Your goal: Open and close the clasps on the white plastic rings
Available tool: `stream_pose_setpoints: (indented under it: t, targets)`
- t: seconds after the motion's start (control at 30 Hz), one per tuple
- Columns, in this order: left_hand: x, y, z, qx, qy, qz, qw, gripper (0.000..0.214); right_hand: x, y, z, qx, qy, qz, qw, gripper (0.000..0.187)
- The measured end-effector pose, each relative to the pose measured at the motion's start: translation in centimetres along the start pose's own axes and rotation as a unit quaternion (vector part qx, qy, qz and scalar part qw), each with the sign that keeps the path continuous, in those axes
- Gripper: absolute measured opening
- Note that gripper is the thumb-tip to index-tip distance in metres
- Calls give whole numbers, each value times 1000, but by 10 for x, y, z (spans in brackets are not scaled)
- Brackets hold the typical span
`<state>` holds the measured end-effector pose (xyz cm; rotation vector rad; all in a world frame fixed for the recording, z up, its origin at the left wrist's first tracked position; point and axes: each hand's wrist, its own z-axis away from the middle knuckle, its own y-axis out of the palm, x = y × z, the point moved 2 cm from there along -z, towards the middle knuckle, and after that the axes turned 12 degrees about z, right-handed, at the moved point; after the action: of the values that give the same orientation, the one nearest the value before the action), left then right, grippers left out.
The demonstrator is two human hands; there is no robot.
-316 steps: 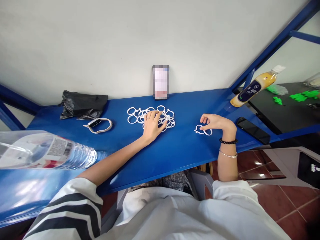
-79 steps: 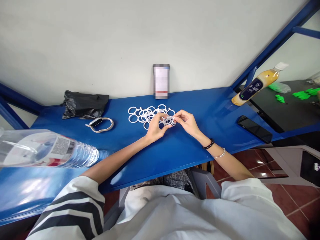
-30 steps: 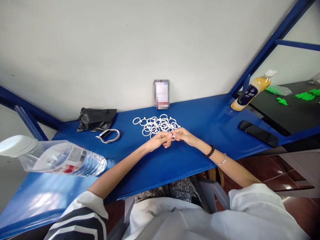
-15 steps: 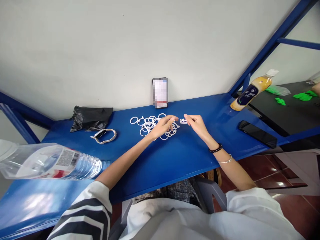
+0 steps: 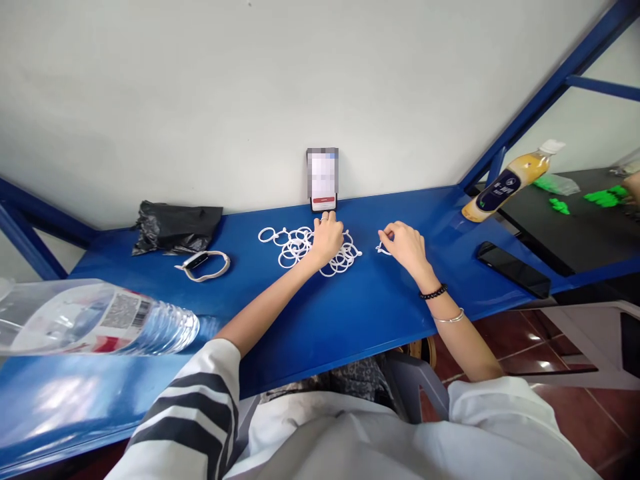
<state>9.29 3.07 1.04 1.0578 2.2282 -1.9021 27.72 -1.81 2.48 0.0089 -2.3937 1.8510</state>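
Observation:
Several thin white plastic rings (image 5: 336,270) with small knobs lie tangled in a loose pile on the blue table. My left hand (image 5: 327,241) is palm down over the pile, its fingers stretched toward the far side, just below an upright phone (image 5: 324,180). It covers part of the rings. To the right of the pile, my right hand (image 5: 407,247) hovers low with thumb and index finger apart. Just beneath it shows a separate white ring piece (image 5: 383,249), partly hidden by the hand and seemingly resting on the table.
On the left are a black plastic bag (image 5: 175,227), a wristband watch (image 5: 205,265) and a large clear bottle (image 5: 115,319). An orange drink bottle (image 5: 507,183) and a dark phone (image 5: 513,269) are at the right. Green pieces (image 5: 606,197) lie on the neighbouring black table.
My right hand has moved right, away from the pile, and its pinch on the white ring piece has loosened. My left hand has turned and reached farther over the pile.

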Motion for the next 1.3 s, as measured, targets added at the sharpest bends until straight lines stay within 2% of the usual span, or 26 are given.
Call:
stream_pose_setpoints:
  t: [0.07, 0.13, 0.2, 0.27, 0.33, 0.4, 0.53, 0.63, 0.7, 0.77, 0.87, 0.97, 1.03, 1.07, 1.13, 1.2, 1.23, 1.3]
  targets:
    - [-4, -4, 3, -11, 24, 40, 999, 19, 6, 4, 0, 1, -53, -129, 990, 22]
    - [-8, -10, 7, -15, 49, 110, 993, 13, 13, 10, 2, 45, -96, -267, 958, 27]
    - [-10, -16, 13, -7, 65, 197, 978, 8, 20, 15, 4, 92, -99, -364, 922, 34]
    - [-10, -22, 18, 15, 53, 291, 955, 4, 24, 16, 7, 123, -91, -427, 891, 36]
    - [-7, -26, 23, 55, 18, 390, 919, 5, 27, 14, 8, 148, -90, -474, 863, 36]
    - [-1, -28, 28, 114, -10, 479, 870, 19, 29, 10, 10, 178, -94, -506, 838, 35]
    - [8, -29, 38, 254, -13, 590, 766, 40, 37, 8, 14, 262, -114, -567, 773, 39]
    - [9, -27, 43, 275, 5, 655, 704, 43, 44, 10, 17, 275, -119, -627, 719, 47]
    - [6, -25, 45, 260, 17, 675, 690, 44, 48, 12, 18, 264, -126, -645, 706, 52]
    - [1, -25, 45, 250, 21, 679, 690, 46, 49, 12, 18, 247, -134, -637, 718, 58]
    - [-7, -28, 42, 222, 19, 687, 692, 51, 47, 7, 17, 188, -126, -614, 756, 65]
    - [-13, -32, 39, 197, 25, 692, 694, 50, 41, 0, 14, 153, -107, -604, 775, 61]
    - [-14, -32, 37, 190, 26, 676, 711, 46, 34, -2, 10, 148, -93, -596, 784, 54]
    - [-14, -31, 37, 176, 22, 656, 734, 44, 30, -3, 7, 142, -83, -588, 792, 51]
    - [-12, -28, 38, 104, 9, 577, 810, 39, 19, -3, 2, 118, -58, -550, 825, 45]
    - [-12, -25, 43, 11, 2, 450, 893, 33, 10, -5, -1, 77, -49, -458, 884, 42]
    - [-14, -23, 46, -18, 8, 383, 924, 29, 6, -6, -2, 52, -53, -390, 918, 40]
    - [-23, -15, 54, 0, 53, 271, 961, 22, 3, -8, -2, 3, -59, -236, 970, 36]
